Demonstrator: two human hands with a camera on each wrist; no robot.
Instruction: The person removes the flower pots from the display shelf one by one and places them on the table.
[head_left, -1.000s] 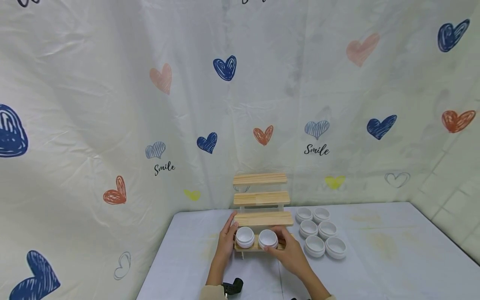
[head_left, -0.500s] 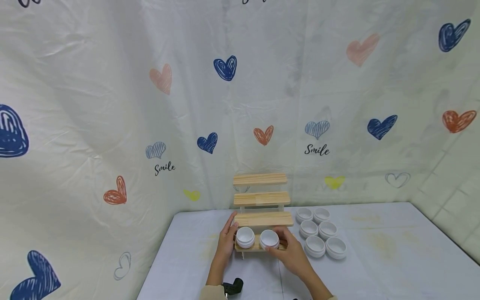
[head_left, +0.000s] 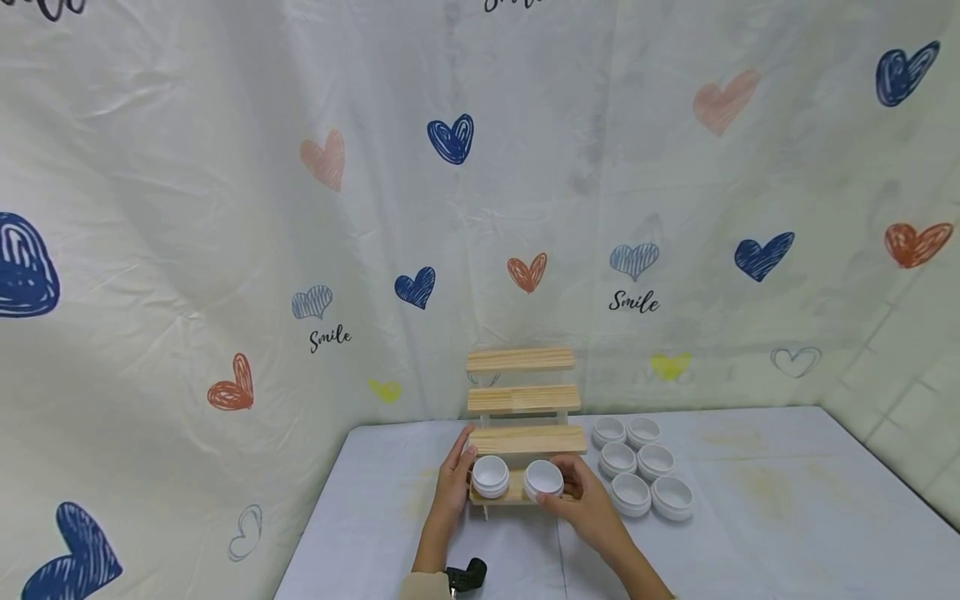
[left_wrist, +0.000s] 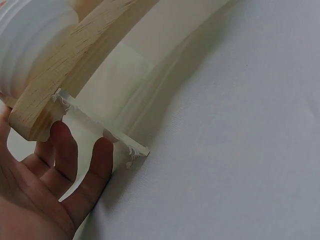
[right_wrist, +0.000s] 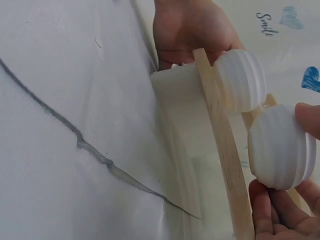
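Note:
My right hand (head_left: 588, 504) pinches a small white ribbed bowl (head_left: 543, 479) between thumb and fingers, at the right part of the lowest step of a wooden display stand (head_left: 525, 438). A second white ribbed bowl (head_left: 491, 475) sits on the left part of that step. At the stand's left end, my left hand (head_left: 452, 479) holds its side. In the left wrist view, the fingers of my left hand (left_wrist: 50, 185) curl by the end of the step board (left_wrist: 75, 57) and its clear support (left_wrist: 100, 122). The right wrist view shows the pinched bowl (right_wrist: 280, 147) upright over the board.
Several more white bowls (head_left: 630, 493) stand in two columns on the table (head_left: 765, 533), right of the stand. A white curtain (head_left: 555, 183) printed with hearts hangs close behind. A black object (head_left: 467, 575) shows at my left wrist.
My right hand has shifted slightly to the right with its bowl, widening the gap to the other bowl. The left hand stays at the stand's side.

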